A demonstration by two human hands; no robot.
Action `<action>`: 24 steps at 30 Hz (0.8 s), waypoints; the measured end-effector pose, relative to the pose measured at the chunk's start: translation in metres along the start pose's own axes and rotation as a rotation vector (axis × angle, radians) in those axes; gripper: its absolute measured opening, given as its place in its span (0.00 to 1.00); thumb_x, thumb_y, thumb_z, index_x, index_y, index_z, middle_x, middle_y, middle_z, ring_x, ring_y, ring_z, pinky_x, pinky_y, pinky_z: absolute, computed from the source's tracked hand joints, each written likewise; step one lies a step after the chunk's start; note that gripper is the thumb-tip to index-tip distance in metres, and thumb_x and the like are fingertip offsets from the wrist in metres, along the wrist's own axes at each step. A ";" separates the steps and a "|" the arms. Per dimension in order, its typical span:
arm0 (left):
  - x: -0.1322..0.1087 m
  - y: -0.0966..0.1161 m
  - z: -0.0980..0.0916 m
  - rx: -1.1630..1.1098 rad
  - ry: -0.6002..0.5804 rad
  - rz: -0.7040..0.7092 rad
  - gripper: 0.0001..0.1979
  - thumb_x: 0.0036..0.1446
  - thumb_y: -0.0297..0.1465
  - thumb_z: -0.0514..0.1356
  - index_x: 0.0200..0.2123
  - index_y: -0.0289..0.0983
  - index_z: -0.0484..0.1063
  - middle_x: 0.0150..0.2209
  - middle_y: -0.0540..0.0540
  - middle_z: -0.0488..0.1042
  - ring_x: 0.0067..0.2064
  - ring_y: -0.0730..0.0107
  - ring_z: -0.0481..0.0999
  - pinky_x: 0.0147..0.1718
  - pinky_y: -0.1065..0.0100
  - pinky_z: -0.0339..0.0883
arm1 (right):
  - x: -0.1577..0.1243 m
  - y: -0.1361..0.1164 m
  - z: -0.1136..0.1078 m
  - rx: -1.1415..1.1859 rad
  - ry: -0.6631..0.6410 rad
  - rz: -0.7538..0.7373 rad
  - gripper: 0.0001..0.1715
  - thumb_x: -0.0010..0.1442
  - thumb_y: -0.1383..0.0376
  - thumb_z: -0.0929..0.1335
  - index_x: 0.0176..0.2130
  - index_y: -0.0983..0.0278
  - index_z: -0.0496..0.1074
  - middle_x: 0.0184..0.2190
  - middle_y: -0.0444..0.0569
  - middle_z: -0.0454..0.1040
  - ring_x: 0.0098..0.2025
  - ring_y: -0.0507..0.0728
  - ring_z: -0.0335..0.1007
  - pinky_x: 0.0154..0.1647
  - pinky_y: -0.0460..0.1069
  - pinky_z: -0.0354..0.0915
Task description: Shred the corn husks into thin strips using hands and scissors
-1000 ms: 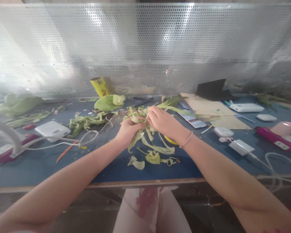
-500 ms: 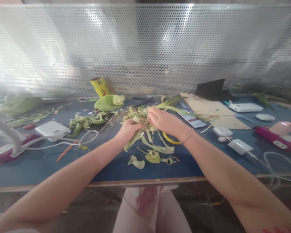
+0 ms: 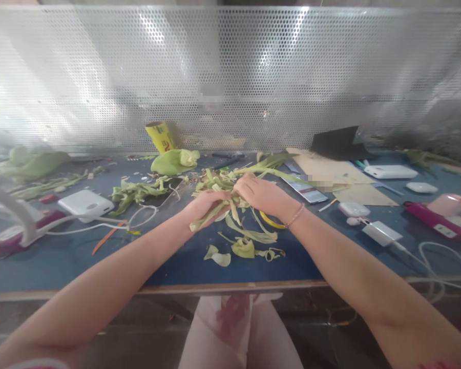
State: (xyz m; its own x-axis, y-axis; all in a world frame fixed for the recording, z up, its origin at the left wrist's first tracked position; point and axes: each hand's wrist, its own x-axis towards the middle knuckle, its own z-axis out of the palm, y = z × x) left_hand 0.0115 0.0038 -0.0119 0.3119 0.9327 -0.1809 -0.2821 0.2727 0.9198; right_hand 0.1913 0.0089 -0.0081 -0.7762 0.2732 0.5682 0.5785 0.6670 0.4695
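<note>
Pale green, wilted leaf strips [image 3: 208, 216] are bunched between my two hands at the middle of the blue table. My left hand [image 3: 207, 202] is closed around the bunch, and one broad strip sticks out below its fingers toward me. Right beside it, my right hand [image 3: 258, 192] has its fingers pinched on the same leaf strips; the fingertips are partly hidden. Long loose strips [image 3: 249, 233] hang and curl beneath both hands. Closer to the front edge lie small torn leaf pieces [image 3: 243, 248]. A yellow ring [image 3: 272, 220] lies partly under my right wrist.
A yellow tube [image 3: 160, 137] and a large green leaf [image 3: 172, 162] stand before the perforated metal screen [image 3: 238, 61]. More strips [image 3: 140, 193] lie left, near a white power bank [image 3: 86, 205] with cables. To the right are a phone [image 3: 307, 189], cardboard [image 3: 330, 169] and a charger [image 3: 382, 232].
The broad strip under my left hand has swung a little left and upward. My right hand's fingers have shifted slightly against the bunch. The view has moved a touch.
</note>
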 end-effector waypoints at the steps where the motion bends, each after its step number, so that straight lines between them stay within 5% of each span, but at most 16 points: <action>1: 0.001 -0.001 -0.001 0.004 0.000 0.036 0.05 0.39 0.22 0.64 0.25 0.29 0.75 0.26 0.44 0.77 0.29 0.73 0.76 0.33 0.74 0.71 | 0.000 -0.001 0.002 0.024 0.024 0.023 0.14 0.63 0.74 0.53 0.36 0.68 0.64 0.32 0.54 0.70 0.35 0.56 0.68 0.34 0.50 0.64; 13: -0.009 0.000 0.006 0.045 0.057 0.302 0.12 0.34 0.27 0.69 0.26 0.32 0.75 0.22 0.48 0.75 0.24 0.73 0.73 0.28 0.71 0.66 | 0.004 -0.013 -0.002 0.545 0.220 0.340 0.06 0.61 0.67 0.61 0.41 0.64 0.64 0.35 0.50 0.71 0.37 0.55 0.69 0.39 0.52 0.68; 24: -0.011 0.002 0.008 0.010 0.101 0.394 0.11 0.34 0.26 0.68 0.26 0.34 0.73 0.21 0.52 0.73 0.22 0.77 0.71 0.25 0.72 0.64 | 0.010 -0.016 -0.005 0.735 0.312 0.523 0.04 0.58 0.68 0.63 0.35 0.63 0.67 0.33 0.48 0.72 0.35 0.53 0.71 0.37 0.51 0.70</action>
State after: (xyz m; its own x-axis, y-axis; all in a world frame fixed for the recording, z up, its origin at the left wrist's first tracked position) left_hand 0.0143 -0.0078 -0.0057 0.0910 0.9839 0.1535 -0.3536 -0.1122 0.9287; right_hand 0.1752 -0.0025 -0.0069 -0.3007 0.5341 0.7901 0.4487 0.8103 -0.3769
